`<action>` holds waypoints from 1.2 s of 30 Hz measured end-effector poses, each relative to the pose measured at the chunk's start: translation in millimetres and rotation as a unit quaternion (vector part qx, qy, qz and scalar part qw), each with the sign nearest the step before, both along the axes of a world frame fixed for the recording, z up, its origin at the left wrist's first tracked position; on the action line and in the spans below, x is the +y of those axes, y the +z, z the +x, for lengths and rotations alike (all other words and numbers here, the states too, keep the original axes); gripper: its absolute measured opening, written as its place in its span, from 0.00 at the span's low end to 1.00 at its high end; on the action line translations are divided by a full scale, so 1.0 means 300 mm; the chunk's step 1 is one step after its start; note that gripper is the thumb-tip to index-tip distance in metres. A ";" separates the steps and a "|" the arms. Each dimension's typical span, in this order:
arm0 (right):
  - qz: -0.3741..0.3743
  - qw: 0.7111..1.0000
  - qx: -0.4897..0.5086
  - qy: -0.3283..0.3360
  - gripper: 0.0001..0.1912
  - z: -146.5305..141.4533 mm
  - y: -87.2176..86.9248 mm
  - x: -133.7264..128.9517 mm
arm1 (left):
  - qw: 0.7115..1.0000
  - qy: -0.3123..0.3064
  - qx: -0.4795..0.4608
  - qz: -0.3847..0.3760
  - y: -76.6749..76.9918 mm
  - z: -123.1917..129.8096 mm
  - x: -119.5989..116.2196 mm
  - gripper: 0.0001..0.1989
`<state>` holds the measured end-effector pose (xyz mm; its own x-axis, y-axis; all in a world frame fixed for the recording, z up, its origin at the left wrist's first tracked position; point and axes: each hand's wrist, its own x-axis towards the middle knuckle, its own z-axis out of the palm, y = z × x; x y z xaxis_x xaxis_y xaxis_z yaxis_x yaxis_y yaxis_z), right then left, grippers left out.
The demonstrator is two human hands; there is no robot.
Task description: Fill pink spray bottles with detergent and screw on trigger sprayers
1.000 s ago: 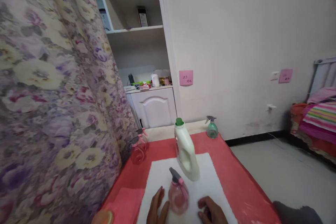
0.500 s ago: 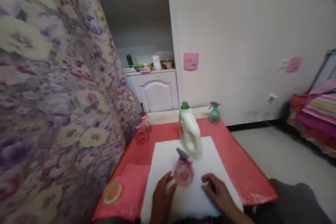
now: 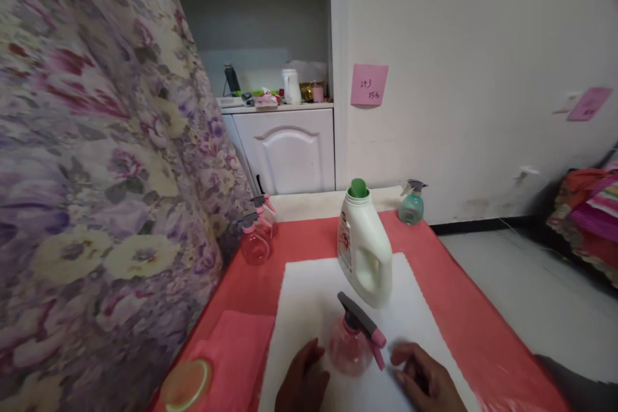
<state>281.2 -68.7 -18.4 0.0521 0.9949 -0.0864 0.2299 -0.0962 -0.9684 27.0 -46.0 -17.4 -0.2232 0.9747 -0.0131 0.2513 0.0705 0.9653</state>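
Left hand [image 3: 302, 381] and right hand [image 3: 425, 378] cropped, bedding [image 3: 589, 214] cropped

Spray bottles [image 3: 351, 349]: counted four. Three were pink, one near at centre and two at left; one was teal, far right. White handled jug [image 3: 364, 244]: there was one, centre. Pink paper notes [image 3: 369, 85]: two showed on the wall [image 3: 449, 77]. White mat [image 3: 304, 296]: one lay near. Floral curtain [image 3: 120, 174]: one hung left.

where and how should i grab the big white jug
Best by the handle, I'd say, with the right hand coming from the right: the jug stands upright, its loop faces right and towards you, and the gap looks open for fingers. Steer clear of the spray bottle in front.
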 end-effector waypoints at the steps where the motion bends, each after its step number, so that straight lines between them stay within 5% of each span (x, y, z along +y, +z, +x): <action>1: -0.002 1.000 -0.007 0.004 0.16 0.001 0.005 -0.002 | 1.000 -0.001 0.000 -0.001 0.007 0.002 -0.002 0.22; 10: 0.027 0.999 -0.026 0.008 0.15 0.001 0.023 -0.011 | 0.997 -0.064 0.035 -0.003 0.065 -0.011 0.001 0.22; 24: 0.078 0.996 -0.031 0.020 0.12 0.002 0.016 -0.001 | 0.995 -0.082 0.022 0.057 0.119 0.033 0.008 0.24; 36: 0.097 0.994 -0.038 0.014 0.09 -0.004 0.017 0.011 | 0.984 -0.114 0.023 0.136 0.320 0.207 0.064 0.20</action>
<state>280.0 -65.4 -13.3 0.0237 0.9936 0.1101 0.3035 0.0977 -0.9478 89.2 -26.8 78.7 0.0077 0.9654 0.2608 0.2748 -0.2528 0.9277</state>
